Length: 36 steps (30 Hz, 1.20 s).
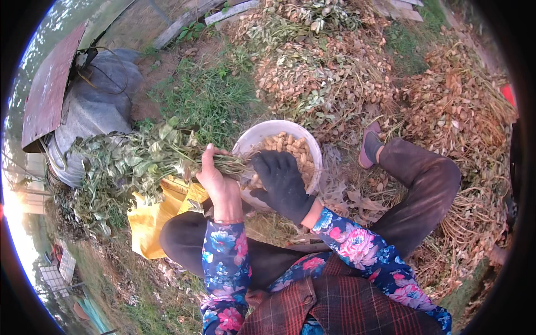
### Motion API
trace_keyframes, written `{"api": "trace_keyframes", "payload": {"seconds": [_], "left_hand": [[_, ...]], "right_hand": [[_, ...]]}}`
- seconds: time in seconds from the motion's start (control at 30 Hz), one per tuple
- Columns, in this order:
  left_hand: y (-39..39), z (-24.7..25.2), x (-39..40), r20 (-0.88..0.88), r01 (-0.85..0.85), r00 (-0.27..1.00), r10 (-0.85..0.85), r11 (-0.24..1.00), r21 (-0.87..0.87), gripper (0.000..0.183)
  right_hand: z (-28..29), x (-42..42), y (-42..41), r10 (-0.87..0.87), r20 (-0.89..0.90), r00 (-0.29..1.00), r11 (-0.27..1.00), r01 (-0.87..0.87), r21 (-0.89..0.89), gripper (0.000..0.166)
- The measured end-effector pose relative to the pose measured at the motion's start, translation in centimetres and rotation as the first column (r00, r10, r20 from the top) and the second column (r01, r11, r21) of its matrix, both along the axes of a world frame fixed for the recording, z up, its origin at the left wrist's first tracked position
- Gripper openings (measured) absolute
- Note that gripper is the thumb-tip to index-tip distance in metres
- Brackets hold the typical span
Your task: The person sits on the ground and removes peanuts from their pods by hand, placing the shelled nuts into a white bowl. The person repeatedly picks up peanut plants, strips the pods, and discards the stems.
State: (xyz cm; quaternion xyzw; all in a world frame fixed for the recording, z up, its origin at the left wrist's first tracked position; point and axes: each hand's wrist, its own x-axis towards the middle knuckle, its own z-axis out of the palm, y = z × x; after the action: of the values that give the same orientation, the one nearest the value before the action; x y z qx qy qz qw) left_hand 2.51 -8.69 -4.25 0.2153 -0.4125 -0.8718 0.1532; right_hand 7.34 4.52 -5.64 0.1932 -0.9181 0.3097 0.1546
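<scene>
My bare left hand is closed around the stems of a bundle of peanut plants. The leafy tops spread to the left, and the root ends point over a round white tub. Peanuts in their shells lie inside this tub, which stands on the ground between my legs. Above it is my right hand, in a black glove with its back to the camera. Its fingertips are beside the root ends; whether they grip anything is hidden.
Heaps of drying peanut plants lie ahead and to the right. A yellow woven sack rests by my left knee. Grey sheeting covers something at the far left, beside a reddish metal sheet. Grass grows beyond the tub.
</scene>
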Motion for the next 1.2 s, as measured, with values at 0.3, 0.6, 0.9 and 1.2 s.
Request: {"api": "trace_keyframes", "payload": {"seconds": [0.3, 0.6, 0.9, 1.2], "left_hand": [[-2.2, 2.0, 0.6, -0.333, 0.528, 0.759, -0.559, 0.828, -0.187, 0.055], [-1.8, -1.6, 1.4, -0.365, 0.669, 0.733, -0.573, 0.704, 0.238, 0.072], [-2.1, -1.2, 1.3, -0.232, 0.528, 0.849, -0.474, 0.770, 0.358, 0.042], [-2.0, -1.3, 0.3, -0.087, 0.371, 0.927, -0.365, 0.926, 0.070, 0.026]], "right_hand": [[2.2, -2.6, 4.2, 0.610, 0.441, 0.659, 0.562, 0.033, -0.826, 0.049], [0.7, 1.2, 2.8, 0.812, 0.492, 0.315, 0.366, 0.383, -0.848, 0.029], [1.1, 0.4, 2.2, 0.867, 0.399, 0.298, 0.251, 0.432, -0.866, 0.031], [-2.9, -1.3, 2.8, 0.370, 0.474, 0.799, 0.561, 0.215, -0.800, 0.028]]}}
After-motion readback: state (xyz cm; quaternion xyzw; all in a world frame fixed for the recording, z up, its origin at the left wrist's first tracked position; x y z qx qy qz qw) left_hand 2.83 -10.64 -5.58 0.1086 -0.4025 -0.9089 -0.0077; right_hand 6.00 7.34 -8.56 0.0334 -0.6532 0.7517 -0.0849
